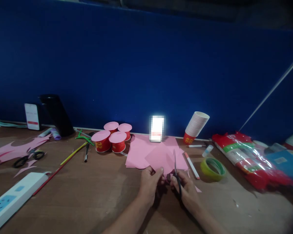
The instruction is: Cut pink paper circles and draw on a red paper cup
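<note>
My left hand (150,183) pinches the near edge of a pink paper piece (161,159), thumb on top. My right hand (187,190) is wrapped round the handles of black-handled scissors (175,162). Their blades point away from me, slightly parted, beside the paper's right edge. Beneath and beyond the held piece lies a stack of pink paper sheets (135,152). Some of the paper's near edge is hidden by my fingers. A narrow pink offcut (197,188) shows just right of my right hand.
Left of the stack stand several red paper cups (103,145) topped with pink discs. A lit phone (157,128) leans behind it. Rightward are a marker (192,166), tape roll (213,169), glue stick (207,151), tilted cup stack (197,125) and red package (249,159). A power strip (17,198) lies front left.
</note>
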Available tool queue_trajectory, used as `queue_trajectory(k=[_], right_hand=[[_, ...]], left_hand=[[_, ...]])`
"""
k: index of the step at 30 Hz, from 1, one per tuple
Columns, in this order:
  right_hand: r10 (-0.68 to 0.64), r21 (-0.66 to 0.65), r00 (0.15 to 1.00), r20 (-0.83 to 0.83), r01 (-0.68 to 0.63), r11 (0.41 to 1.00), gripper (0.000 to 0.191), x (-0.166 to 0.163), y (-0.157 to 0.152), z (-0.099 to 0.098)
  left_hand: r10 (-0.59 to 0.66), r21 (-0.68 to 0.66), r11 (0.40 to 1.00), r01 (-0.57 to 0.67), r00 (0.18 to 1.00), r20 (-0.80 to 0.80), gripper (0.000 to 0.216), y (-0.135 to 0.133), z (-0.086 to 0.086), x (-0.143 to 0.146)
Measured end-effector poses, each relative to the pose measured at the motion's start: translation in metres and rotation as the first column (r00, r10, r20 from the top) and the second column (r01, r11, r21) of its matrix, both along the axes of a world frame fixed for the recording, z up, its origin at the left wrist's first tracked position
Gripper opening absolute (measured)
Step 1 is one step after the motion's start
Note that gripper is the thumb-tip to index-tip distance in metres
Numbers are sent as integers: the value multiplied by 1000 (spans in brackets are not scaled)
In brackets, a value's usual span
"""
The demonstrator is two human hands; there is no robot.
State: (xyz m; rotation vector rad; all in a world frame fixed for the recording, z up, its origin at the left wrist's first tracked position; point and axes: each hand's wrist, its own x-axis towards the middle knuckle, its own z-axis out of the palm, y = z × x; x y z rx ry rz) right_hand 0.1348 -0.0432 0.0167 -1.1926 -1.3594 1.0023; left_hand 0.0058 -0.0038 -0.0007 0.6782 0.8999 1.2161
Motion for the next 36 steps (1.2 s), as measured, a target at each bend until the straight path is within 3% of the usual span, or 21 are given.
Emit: queue_trajectory(k=[9, 26, 36], right_hand=[[3, -7, 1000, 28, -3, 1000, 27, -1, 1, 3], [2, -27, 1000, -4, -2, 1000, 27, 3, 2, -8], [-9, -36, 1000, 24, 10, 999, 27, 2, 1, -1]], left_hand=[[15, -3, 1000, -15, 1000, -11, 36, -1, 3, 0], [9, -32, 999, -9, 1000, 9, 40, -1, 7, 0], [17, -24, 1000, -17, 1000, 15, 35, -3, 11, -1]])
